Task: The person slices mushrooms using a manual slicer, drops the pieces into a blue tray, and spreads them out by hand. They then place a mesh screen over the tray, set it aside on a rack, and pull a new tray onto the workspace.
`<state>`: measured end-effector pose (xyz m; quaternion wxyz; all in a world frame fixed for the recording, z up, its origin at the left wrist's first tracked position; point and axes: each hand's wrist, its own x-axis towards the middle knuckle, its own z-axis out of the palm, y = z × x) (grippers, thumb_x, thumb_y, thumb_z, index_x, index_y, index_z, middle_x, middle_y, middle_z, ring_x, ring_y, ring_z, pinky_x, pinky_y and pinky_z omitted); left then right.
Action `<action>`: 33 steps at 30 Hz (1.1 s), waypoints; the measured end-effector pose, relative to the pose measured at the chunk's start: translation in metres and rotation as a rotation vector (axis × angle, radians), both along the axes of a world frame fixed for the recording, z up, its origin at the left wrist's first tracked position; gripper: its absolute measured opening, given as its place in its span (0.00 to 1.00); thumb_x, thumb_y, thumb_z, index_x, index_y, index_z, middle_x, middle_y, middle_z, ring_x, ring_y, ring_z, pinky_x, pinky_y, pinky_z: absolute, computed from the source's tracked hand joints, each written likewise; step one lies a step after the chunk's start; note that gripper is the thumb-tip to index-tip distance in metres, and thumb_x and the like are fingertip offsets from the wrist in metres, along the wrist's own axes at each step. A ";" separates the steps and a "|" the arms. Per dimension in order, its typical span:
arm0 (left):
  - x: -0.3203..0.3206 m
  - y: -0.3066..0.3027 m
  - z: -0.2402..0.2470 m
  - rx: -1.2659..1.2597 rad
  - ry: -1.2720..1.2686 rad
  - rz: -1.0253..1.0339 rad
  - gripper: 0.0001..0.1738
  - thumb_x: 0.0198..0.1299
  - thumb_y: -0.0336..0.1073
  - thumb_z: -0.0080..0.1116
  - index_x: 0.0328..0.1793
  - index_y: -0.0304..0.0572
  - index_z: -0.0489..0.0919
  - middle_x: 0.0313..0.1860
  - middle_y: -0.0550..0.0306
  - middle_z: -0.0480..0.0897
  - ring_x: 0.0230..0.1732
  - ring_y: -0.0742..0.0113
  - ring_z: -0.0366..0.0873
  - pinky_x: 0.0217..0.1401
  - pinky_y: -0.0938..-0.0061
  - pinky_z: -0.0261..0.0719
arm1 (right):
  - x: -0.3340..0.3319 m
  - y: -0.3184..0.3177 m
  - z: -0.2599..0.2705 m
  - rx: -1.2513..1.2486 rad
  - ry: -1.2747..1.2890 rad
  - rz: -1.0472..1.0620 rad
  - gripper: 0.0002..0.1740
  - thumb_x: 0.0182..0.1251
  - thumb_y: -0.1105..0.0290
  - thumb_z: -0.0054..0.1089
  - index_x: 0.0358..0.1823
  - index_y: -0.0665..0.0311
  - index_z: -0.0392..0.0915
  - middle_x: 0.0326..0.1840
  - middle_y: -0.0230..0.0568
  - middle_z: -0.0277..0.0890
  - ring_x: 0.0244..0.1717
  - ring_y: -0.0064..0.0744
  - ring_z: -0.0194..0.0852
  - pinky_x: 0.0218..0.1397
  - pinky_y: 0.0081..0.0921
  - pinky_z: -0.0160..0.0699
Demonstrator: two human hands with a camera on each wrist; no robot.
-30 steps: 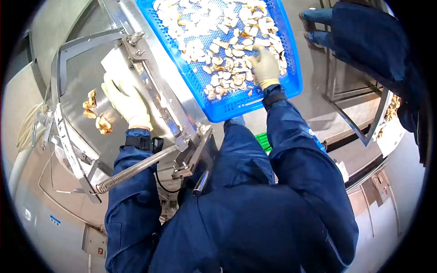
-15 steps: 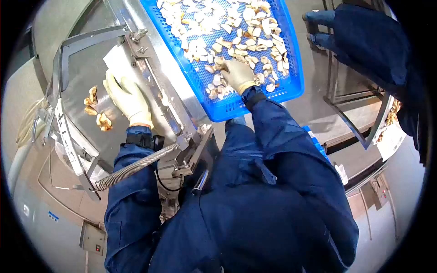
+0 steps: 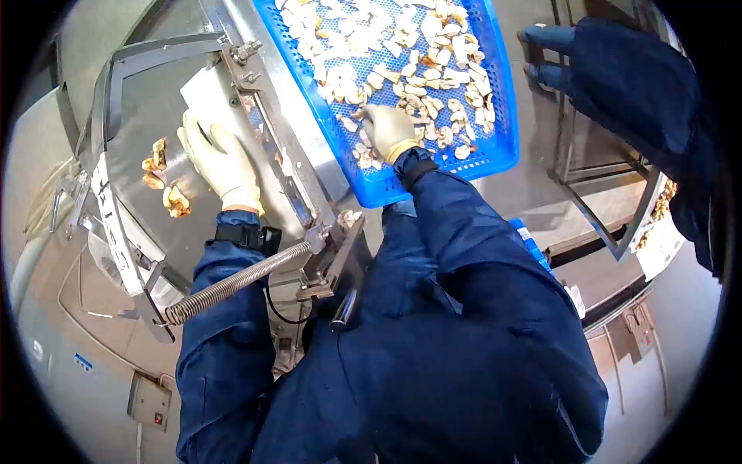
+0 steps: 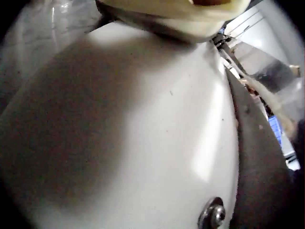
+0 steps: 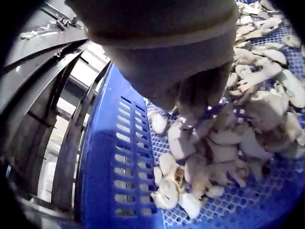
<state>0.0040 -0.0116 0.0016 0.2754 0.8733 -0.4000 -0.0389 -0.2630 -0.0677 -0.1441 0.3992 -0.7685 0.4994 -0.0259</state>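
Your left hand (image 3: 222, 164), in a pale cream glove, lies over the edge of a smooth white panel (image 4: 171, 143); its grip is spread, with the fingers extended and holding nothing, though you cannot tell here whether the palm touches the panel. Two clusters of brown-edged pale pieces (image 3: 176, 203) lie beside it on a grey metal plate (image 3: 158, 93), and a steel coil spring (image 3: 239, 284) crosses your left forearm. Your right hand (image 3: 389, 131), gloved alike, is in a blue perforated plastic basket (image 3: 505, 93), close to the near left corner; its grip points down with bent fingers among pale, mushroom-like slices (image 3: 433, 81), but the right wrist view leaves the fingertips dark, and you cannot tell whether they pinch one. The slices lie flat and overlapping, spread from the basket's near left corner along its right edge and towards the far end. A second person (image 3: 630, 85) in dark blue clothing stands beyond the basket's right edge.
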 end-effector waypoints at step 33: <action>0.001 0.005 -0.003 0.029 -0.053 -0.004 0.26 0.78 0.37 0.46 0.75 0.25 0.68 0.73 0.34 0.71 0.76 0.40 0.67 0.81 0.57 0.60 | 0.001 -0.085 -0.014 -0.538 0.028 0.116 0.17 0.67 0.69 0.63 0.58 0.52 0.82 0.60 0.37 0.80 0.63 0.44 0.75 0.63 0.41 0.77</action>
